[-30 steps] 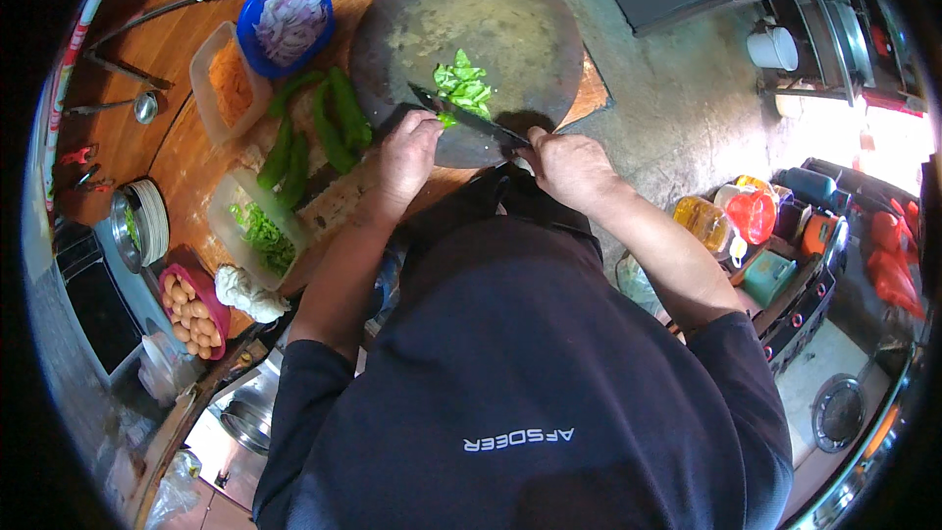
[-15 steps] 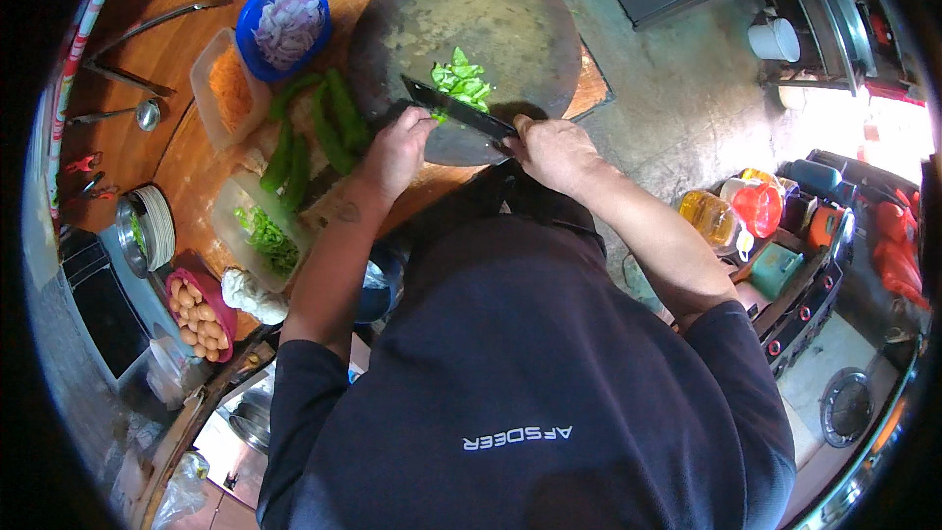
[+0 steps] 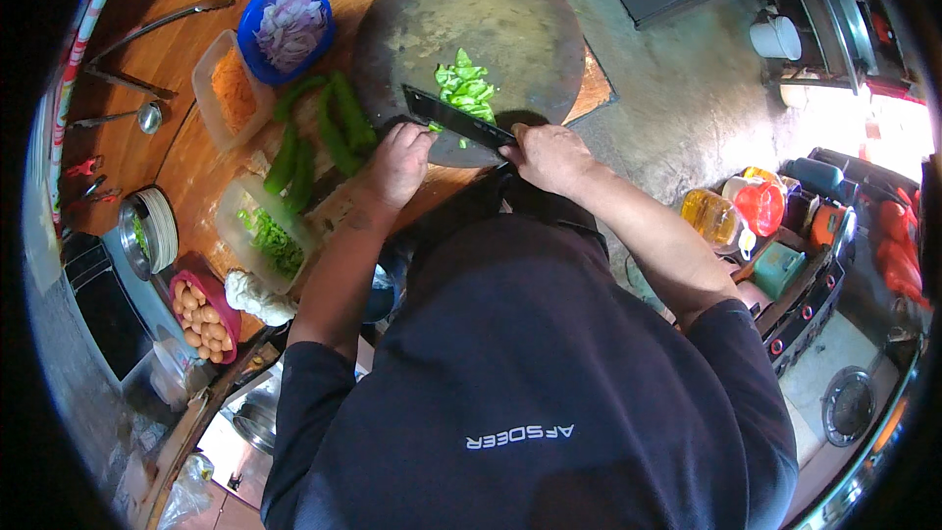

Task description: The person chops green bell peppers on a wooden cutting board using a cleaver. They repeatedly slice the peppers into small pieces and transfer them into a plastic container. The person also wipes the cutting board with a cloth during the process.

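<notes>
A cleaver [image 3: 459, 121] lies slantwise over the near part of the round wooden chopping board [image 3: 491, 10]. My right hand [image 3: 551, 157] is closed around its handle. My left hand [image 3: 398, 163] is at the board's near left edge with fingers bent and pressed together, close to the blade's far end. A bit of green pepper [image 3: 435, 127] shows at its fingertips; the rest is hidden. Cut green pepper pieces [image 3: 467, 86] are heaped just beyond the blade. Several whole green peppers [image 3: 339, 128] lie left of the board.
Left on the wooden table stand a blue bowl of sliced onion [image 3: 325, 40], a tub of shredded orange vegetable [image 3: 234, 93] and a tub of chopped greens [image 3: 270, 236]. A pink basket of eggs [image 3: 233, 306] and stacked plates [image 3: 157, 226] are farther left. Oil bottles [image 3: 708, 219] stand right.
My left hand has moved slightly down and towards me. The blade's far end has dropped a little nearer to me, and more of the cut pile shows beyond it.
</notes>
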`<state>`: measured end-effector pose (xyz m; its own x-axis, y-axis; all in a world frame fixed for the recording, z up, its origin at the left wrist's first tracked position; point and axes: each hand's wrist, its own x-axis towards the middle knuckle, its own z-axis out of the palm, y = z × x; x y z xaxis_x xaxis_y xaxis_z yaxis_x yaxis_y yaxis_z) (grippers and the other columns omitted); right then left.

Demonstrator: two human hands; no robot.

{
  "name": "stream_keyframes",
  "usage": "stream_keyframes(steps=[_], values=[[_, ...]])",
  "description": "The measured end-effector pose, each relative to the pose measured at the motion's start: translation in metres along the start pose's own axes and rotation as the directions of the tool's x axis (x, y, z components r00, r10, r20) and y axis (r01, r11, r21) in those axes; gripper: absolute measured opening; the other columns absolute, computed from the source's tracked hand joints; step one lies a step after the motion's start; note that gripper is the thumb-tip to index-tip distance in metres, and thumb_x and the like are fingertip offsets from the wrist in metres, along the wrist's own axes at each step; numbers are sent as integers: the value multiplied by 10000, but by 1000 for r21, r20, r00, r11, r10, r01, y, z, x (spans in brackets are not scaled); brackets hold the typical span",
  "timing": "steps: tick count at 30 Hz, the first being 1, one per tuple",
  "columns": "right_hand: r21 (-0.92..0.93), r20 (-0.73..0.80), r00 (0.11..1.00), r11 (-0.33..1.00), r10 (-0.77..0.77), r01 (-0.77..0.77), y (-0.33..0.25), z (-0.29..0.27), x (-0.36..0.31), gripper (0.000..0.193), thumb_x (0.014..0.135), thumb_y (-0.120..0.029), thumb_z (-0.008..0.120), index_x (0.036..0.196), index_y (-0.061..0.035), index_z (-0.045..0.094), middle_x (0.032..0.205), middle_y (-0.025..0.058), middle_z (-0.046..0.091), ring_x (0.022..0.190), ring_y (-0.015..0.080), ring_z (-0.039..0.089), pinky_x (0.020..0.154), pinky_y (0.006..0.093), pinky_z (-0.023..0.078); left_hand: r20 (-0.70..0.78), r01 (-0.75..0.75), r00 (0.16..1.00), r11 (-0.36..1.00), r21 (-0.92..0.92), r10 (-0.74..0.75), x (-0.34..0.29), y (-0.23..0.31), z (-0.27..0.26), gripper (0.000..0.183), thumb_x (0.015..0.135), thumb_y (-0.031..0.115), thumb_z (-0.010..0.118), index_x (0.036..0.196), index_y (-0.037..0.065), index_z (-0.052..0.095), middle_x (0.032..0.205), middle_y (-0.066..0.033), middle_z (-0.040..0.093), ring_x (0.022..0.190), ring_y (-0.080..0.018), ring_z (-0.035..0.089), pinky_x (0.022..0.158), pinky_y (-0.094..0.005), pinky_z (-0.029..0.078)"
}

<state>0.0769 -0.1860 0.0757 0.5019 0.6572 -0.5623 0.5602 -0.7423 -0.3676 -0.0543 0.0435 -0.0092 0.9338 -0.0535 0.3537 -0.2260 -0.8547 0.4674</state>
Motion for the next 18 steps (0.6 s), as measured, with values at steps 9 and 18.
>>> stream_keyframes(steps=[9,18], values=[[79,-417,909,997,16,19,10,-3,-15,258,963,-301,615,973,-45,586,793,210,670,740,413,683,660,519,547,-210,241,944,967,-89,-254,23,9,13,198,910,48,647,1104,14,624,1027,-158,636,1000,-366,595,875,-457,501],[-394,-557,758,912,-339,119,22,-11,-29,296,739,-160,748,1004,-120,622,900,68,624,836,288,668,714,399,550,384,-100,919,995,26,82,84,56,-24,914,803,532,748,1482,13,424,1569,-158,395,1507,-324,268,1230,-575,110]])
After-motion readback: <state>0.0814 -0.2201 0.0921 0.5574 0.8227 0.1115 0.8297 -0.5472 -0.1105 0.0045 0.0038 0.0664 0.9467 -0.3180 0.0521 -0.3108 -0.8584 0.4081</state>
